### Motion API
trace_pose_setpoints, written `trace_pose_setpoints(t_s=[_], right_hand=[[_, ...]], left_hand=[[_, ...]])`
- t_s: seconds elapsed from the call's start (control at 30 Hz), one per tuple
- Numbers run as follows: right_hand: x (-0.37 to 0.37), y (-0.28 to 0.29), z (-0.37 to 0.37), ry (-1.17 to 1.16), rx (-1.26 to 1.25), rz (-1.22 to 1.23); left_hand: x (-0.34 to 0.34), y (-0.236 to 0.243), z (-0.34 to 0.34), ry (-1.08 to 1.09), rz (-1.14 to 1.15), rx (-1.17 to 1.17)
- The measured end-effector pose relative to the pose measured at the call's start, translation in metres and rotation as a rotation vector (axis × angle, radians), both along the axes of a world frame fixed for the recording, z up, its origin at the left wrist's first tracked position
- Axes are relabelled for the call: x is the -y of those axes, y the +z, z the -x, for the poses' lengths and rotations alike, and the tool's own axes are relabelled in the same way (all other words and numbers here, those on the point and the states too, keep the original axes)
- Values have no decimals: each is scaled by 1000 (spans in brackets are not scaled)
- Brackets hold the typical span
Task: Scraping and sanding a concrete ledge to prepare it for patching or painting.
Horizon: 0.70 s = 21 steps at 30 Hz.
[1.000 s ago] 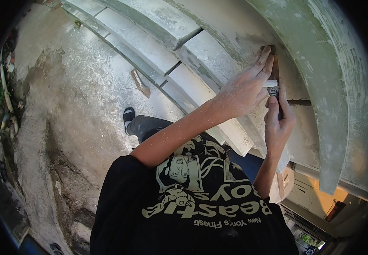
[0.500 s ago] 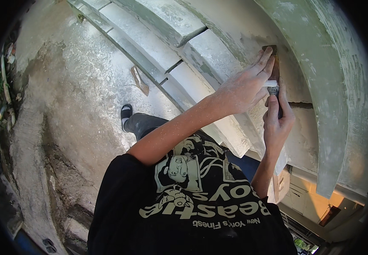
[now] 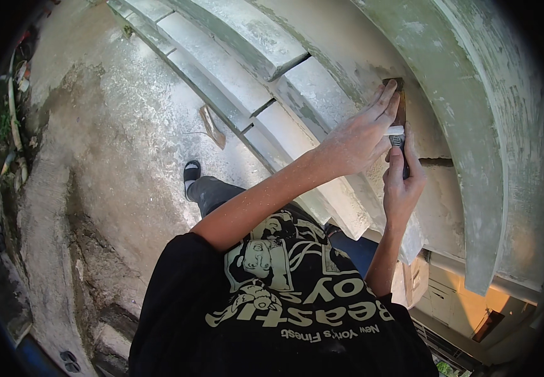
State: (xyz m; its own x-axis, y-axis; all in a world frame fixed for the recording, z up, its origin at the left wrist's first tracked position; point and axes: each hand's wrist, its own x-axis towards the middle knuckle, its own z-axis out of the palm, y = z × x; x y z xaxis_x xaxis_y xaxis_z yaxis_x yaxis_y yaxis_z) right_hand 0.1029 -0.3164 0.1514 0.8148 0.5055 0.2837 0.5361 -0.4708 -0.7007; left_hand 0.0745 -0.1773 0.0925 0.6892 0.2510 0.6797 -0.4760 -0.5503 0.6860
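Note:
My right hand [image 3: 405, 182] is wrapped round the dark handle of a flat-bladed hand tool [image 3: 401, 113], thumb pressed along its top. The tool has a long, narrow, brownish blade and a white band where blade and handle meet. Dusted with pale powder, my left hand [image 3: 353, 141] lays its outstretched fingers along the blade, near its far end; its thumb is hidden. Blade and fingers are against a grey-beige concrete surface [image 3: 429, 135] between the stepped ledges and a curved green-grey band. Whether the blade's edge touches the concrete cannot be made out.
Stepped concrete ledges [image 3: 221, 75] with dark gaps run diagonally on my left. A curved green-grey band [image 3: 473, 207] rises at the right. Below lies a rough floor [image 3: 127, 125] with a flat, pointed piece [image 3: 212, 127] on it. My sandalled foot [image 3: 191, 173] stands near the ledges.
The view has shifted slightly. Both hands and the tool sit a little lower and further left in the picture, with the same hold on the tool.

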Motion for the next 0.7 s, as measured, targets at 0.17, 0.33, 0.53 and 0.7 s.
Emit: trace_pose_setpoints(t_s=[0.17, 0.33, 0.53, 0.7], right_hand=[[-3, -2, 0, -40, -26, -32], [-16, 3, -14, -12, -12, -26], [5, 4, 2, -65, -63, 20], [-3, 1, -6, -17, -24, -12]], left_hand=[[-7, 5, -2, 5, -27, 27], [-7, 8, -2, 14, -2, 16], [-14, 1, 0, -32, -29, -2], [-9, 1, -4, 39, -98, 7]])
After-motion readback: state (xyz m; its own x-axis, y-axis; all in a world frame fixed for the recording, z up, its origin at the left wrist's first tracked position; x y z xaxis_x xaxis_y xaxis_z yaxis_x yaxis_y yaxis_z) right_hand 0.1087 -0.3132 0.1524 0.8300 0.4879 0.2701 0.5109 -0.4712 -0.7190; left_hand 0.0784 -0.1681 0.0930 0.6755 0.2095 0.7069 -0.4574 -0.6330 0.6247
